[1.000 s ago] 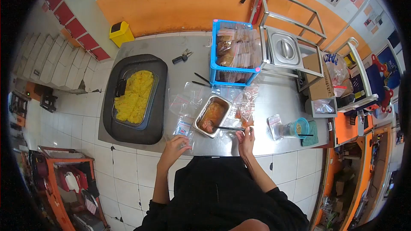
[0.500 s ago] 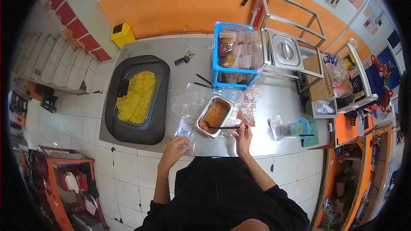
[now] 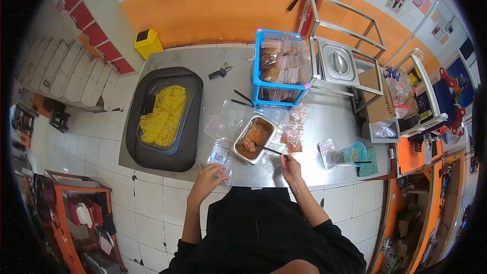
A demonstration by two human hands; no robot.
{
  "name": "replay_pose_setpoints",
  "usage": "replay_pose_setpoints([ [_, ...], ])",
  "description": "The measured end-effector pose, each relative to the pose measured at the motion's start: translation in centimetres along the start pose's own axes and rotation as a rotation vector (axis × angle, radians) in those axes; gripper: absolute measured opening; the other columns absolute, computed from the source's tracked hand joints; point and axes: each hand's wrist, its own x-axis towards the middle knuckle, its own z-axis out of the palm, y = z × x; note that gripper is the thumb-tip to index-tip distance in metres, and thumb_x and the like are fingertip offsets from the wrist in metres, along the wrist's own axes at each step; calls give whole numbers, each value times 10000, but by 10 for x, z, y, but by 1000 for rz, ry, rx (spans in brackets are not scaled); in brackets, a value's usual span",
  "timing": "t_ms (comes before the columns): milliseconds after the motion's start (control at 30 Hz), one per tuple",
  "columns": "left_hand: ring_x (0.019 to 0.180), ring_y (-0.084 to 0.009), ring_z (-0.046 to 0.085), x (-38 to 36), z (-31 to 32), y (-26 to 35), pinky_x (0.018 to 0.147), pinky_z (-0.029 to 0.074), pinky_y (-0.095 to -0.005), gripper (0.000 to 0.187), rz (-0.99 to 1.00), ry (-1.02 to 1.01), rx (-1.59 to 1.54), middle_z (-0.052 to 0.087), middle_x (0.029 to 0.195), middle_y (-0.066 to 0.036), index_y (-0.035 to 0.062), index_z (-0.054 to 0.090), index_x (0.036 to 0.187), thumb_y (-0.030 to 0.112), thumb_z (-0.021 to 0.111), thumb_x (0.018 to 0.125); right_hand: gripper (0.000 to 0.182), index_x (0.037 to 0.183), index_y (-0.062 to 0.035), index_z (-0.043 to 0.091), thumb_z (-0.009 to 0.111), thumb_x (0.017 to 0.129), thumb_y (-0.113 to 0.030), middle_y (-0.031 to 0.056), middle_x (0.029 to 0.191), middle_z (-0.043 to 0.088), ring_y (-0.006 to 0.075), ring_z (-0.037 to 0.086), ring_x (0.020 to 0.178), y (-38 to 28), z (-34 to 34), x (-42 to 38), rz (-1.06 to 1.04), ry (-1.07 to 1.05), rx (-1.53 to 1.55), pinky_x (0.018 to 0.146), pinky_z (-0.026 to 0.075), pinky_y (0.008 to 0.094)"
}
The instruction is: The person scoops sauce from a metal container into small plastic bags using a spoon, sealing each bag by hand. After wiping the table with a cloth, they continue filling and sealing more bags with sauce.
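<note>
My right hand (image 3: 291,170) grips the end of a thin, dark-handled spoon (image 3: 270,149). The spoon's far end carries a reddish, meat-like lump (image 3: 248,144) over the steel food pan (image 3: 245,159), where brown-orange sauce lies. My left hand (image 3: 208,180) is closed at the table's front edge, fingers pinching a clear plastic zip bag (image 3: 219,158) with a printed label. More clear bags (image 3: 220,122) lie just behind it. Right of the pan rest sauce-stained clear bags (image 3: 293,132).
A black tray (image 3: 133,122) of yellow food stands at left, with keys (image 3: 219,72) behind it. A blue crate (image 3: 280,101) of filled bags sits at the back, beside a metal rack (image 3: 345,89). A blue-rimmed cup (image 3: 359,149) and green cloth (image 3: 369,165) are at right.
The spoon has lifted the reddish lump and shifted it rightward over the pan. My right hand has lowered slightly toward me; my left hand stays nearly still on the bag.
</note>
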Motion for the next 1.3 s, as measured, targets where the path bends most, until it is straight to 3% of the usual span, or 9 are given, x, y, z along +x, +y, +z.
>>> replay_pose_setpoints([
  [333, 884, -265, 614, 2, 2, 1, 785, 469, -341, 230, -4, -5, -30, 628, 920, -114, -9, 565, 808, 134, 727, 730, 198, 979, 104, 465, 458, 945, -91, 171, 945, 544, 242, 612, 849, -1, -3, -1, -53, -24, 30, 789, 578, 315],
  [500, 884, -257, 612, 1, 0, 5, 781, 469, -339, 228, -17, -8, -49, 624, 918, -110, -10, 566, 817, 129, 725, 733, 238, 1078, 4, 466, 521, 930, -175, 94, 988, 529, 203, 605, 877, -6, 4, -12, -226, -187, -1, 808, 559, 288],
  [700, 877, -259, 611, 2, 2, -1, 781, 468, -338, 229, -7, -9, -43, 622, 911, -108, -13, 565, 825, 126, 723, 734, 252, 1098, -34, 476, 544, 917, -196, 54, 1001, 529, 187, 595, 896, -8, 6, -16, -234, -292, 17, 835, 543, 273],
  [1033, 859, -266, 615, 4, -2, 0, 769, 471, -337, 229, -7, -6, -27, 620, 911, -111, -11, 559, 819, 120, 725, 729, 255, 1086, -20, 478, 554, 914, -192, 72, 976, 541, 177, 604, 868, -8, 1, -21, -155, -236, 11, 819, 546, 272],
  [1233, 877, -265, 612, 4, -1, -1, 783, 470, -339, 221, 26, 31, -36, 615, 926, -112, -9, 550, 798, 112, 723, 734, 226, 1006, -18, 472, 513, 941, -231, 93, 912, 560, 199, 622, 798, -3, 6, -53, -366, -238, -266, 760, 550, 304],
  [1300, 958, -250, 614, 4, -2, -2, 828, 464, -349, 196, -12, 13, -63, 635, 996, -111, 14, 563, 776, 101, 730, 721, 219, 994, -17, 472, 489, 952, -232, 109, 922, 568, 214, 626, 799, -1, 8, -62, -455, -303, -384, 740, 556, 335],
])
